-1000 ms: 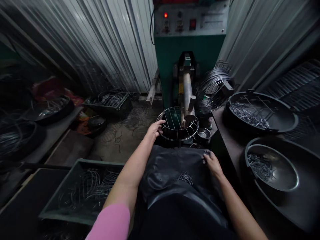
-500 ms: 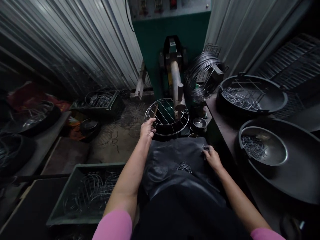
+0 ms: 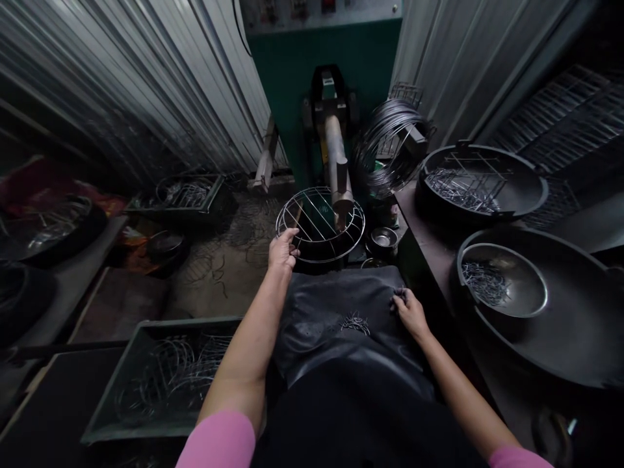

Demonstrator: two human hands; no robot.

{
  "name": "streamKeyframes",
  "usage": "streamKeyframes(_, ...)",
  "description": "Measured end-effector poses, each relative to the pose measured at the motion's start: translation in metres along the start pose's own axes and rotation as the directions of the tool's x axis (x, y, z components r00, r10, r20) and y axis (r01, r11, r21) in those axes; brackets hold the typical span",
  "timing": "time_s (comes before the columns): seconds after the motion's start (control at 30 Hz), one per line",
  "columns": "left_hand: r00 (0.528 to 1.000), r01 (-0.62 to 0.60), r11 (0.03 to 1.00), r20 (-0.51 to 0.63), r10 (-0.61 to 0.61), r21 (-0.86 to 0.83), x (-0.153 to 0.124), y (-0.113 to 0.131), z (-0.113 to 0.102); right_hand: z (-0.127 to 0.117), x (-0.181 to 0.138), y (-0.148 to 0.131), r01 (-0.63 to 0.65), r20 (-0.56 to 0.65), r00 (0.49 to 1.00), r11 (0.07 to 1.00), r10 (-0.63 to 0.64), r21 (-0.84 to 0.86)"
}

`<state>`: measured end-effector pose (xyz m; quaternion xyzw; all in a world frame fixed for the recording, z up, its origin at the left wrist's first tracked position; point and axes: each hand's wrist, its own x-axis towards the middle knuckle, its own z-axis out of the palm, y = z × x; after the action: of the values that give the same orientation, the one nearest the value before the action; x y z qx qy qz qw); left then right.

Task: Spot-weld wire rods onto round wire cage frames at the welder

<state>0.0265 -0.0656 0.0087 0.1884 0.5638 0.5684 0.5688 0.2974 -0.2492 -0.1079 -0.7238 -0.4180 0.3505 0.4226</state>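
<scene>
My left hand is closed on the near left rim of a round wire rack, whose parallel bars lie inside a double ring. The rack sits level at the tip of the machine's metal arm. My right hand hovers over the right edge of the black apron on my lap, thumb and fingers pinched together. Short dark wire bits seem to poke out from its fingertips. A small heap of short wire pieces lies on the apron, left of that hand.
Ahead stands a green machine with a wire coil beside it. At right, a large pan holds a bowl of wire pieces; another pan stands behind. A green crate of bent wires is at left.
The whole view has shifted slightly, so things appear a little further left. My left hand keeps its hold on the rack; my right hand stays pinched near the apron's edge.
</scene>
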Motion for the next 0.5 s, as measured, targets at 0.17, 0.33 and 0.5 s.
streamKeyframes(0.17, 1.000, -0.020, 1.000, 0.014, 0.020, -0.005, -0.001, 0.002, -0.003, 0.006, 0.004, -0.001, -0.032, 0.001, 0.999, 0.999, 0.032, 0.006)
streamKeyframes(0.33, 0.999, -0.029, 1.000, 0.017, 0.029, -0.004, 0.002, 0.001, -0.003, 0.006, 0.004, -0.006, -0.089, 0.030, 0.996, 0.996, 0.088, 0.027)
streamKeyframes(0.5, 1.000, -0.018, 1.000, -0.024, 0.018, 0.011, 0.003, -0.002, 0.002, 0.008, 0.004, -0.050, -0.002, 0.142, 0.989, 0.951, -0.045, 0.310)
